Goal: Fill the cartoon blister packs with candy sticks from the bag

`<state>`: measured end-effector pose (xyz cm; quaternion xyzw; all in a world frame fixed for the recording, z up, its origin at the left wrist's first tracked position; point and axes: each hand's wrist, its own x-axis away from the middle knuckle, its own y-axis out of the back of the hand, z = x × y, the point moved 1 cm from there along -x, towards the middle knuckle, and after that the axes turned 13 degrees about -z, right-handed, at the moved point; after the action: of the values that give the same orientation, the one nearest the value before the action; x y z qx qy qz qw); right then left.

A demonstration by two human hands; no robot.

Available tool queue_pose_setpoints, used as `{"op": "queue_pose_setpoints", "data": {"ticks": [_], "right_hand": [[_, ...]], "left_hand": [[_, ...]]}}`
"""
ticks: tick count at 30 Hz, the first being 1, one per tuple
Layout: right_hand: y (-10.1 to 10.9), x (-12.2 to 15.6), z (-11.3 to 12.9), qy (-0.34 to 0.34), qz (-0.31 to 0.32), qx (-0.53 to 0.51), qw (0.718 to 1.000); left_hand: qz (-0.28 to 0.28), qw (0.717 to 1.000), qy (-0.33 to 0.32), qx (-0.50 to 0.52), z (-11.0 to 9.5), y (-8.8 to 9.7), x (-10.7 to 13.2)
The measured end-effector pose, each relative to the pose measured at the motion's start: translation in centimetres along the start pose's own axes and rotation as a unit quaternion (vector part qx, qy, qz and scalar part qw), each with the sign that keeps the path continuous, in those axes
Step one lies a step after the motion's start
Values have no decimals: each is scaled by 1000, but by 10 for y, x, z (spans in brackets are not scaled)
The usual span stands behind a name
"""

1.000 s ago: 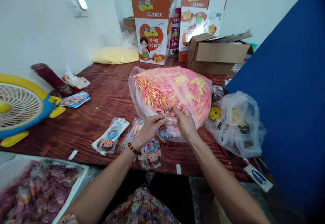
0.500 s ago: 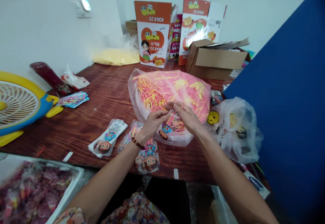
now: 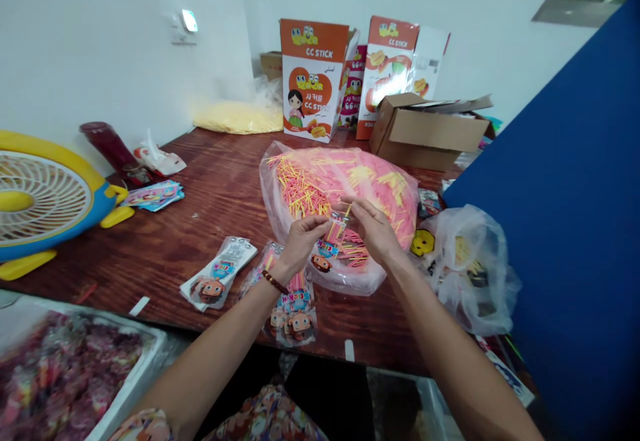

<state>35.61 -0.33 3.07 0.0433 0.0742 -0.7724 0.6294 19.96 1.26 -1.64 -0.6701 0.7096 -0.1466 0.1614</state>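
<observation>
In the head view, the left hand (image 3: 306,239) is nearer the packet (image 3: 329,246) at mid-frame, fingers pinching its upper edge; its long axis slants from upper right to lower left. The right hand (image 3: 374,229), fingers pinching a yellow stick (image 3: 347,211), sits right of its top, the stick roughly in line; I cannot tell whether they touch

Fan (image 3: 47,194) left of stick bag (image 3: 345,281); cartons (image 3: 313,84) behind.

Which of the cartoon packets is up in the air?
The one pinched by the left hand, over the clear bag's front; the other packets lie on the table.
</observation>
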Motion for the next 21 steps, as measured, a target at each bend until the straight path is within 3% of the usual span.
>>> {"op": "queue_pose_setpoints", "data": {"ticks": [3,6,12,17,21], "right_hand": [[1,0,-1,71,15,95,993],[3,3,1,96,69,164,979],[7,9,6,26,37,86,995],[-4,15,11,0,36,49,998],[-13,17,5,-40,15,19,999]], "left_hand": [[-12,1000,-2,-9,-3,4,0],[-27,1000,-12,-2,-8,7,1],[-20,999,-5,25,-17,11,10],[-59,998,-12,24,-22,18,20],[-1,998,49,-30,-25,26,29]]}}
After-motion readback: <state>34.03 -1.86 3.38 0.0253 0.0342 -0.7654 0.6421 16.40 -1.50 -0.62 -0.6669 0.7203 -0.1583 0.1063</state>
